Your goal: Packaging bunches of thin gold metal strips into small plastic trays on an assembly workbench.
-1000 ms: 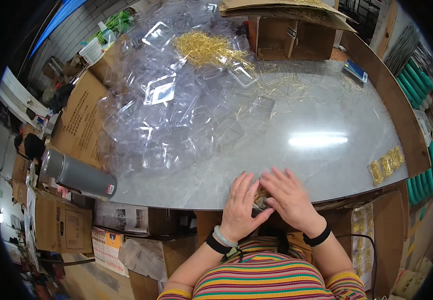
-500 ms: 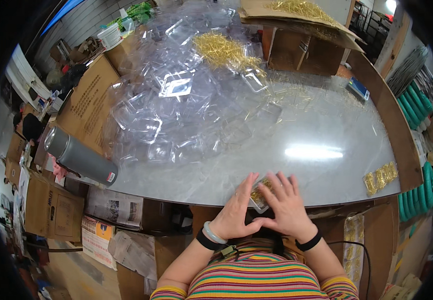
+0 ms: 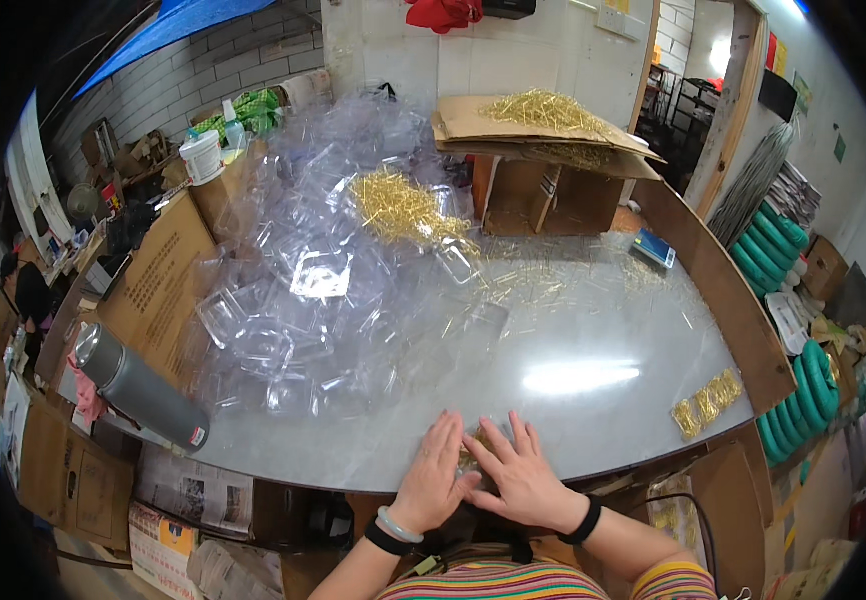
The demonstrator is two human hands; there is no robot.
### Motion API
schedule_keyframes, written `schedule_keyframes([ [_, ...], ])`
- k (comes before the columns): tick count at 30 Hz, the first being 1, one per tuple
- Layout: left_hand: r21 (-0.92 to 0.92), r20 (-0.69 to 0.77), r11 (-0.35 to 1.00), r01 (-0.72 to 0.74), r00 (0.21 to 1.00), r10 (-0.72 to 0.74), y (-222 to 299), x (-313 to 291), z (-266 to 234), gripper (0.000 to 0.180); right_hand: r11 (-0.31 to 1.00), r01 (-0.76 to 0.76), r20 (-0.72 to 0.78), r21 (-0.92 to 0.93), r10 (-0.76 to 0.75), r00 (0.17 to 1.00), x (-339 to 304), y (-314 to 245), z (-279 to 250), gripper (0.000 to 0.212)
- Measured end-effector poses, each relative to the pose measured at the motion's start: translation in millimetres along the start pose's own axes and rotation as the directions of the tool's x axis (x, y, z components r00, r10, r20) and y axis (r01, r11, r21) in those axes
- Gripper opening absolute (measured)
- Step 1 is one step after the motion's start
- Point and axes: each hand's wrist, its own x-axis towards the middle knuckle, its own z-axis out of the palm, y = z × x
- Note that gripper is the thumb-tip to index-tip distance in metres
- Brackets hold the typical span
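Observation:
A small clear plastic box with thin gold-coloured pins (image 3: 467,460) lies at the table's front edge, mostly covered by my hands. My left hand (image 3: 431,478) rests along its left side, fingers stretched out and close together. Over its right side lies my right hand (image 3: 521,480), with fingers spread and thumb pointing towards the left one. Neither hand is wrapped round the box. To the right, several filled boxes of gold pins (image 3: 707,402) lie in a row near the table's corner.
A heap of clear plastic boxes (image 3: 283,330) covers the table's left side, with a pile of gold pins (image 3: 403,205) on it. A grey bottle (image 3: 138,385) stands at the left edge. Behind is a cardboard box (image 3: 513,205); a small blue box (image 3: 655,248) sits far right.
The head view has tilted up, so the table and hands sit lower in the picture. My right hand's fingers have shifted over the box, which is now more covered.

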Motion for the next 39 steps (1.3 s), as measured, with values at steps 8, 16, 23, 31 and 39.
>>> schedule_keyframes([
  [8, 0.303, 0.080, 0.953, -0.012, 0.997, -0.013, 15, 11, 0, 0.074, 0.986, -0.168, -0.115, -0.006, 0.166, 0.979, 117, 206, -19, 0.062],
  [16, 0.255, -0.052, 0.962, 0.094, 0.995, -0.083, 22, 9, 5, 0.066, 0.829, -0.541, 0.148, -0.146, 0.559, 0.816, 234, 269, 5, 0.076],
  [23, 0.313, -0.019, 0.949, 0.038, 0.999, -0.034, 12, 9, 2, 0.066, 0.918, -0.371, 0.188, -0.141, 0.392, 0.900, 170, 248, 17, 0.073],
  [31, 0.307, -0.015, 0.952, 0.020, 1.000, -0.017, 13, 10, 6, 0.070, 0.975, -0.203, 0.206, -0.086, 0.217, 0.954, 53, 191, 1, 0.069],
  [39, 0.338, -0.023, 0.941, 0.035, 0.999, -0.028, 11, 0, 7, 0.069, 0.758, 0.204, -0.459, 0.619, 0.138, 0.878, 35, 40, -164, 0.063],
])
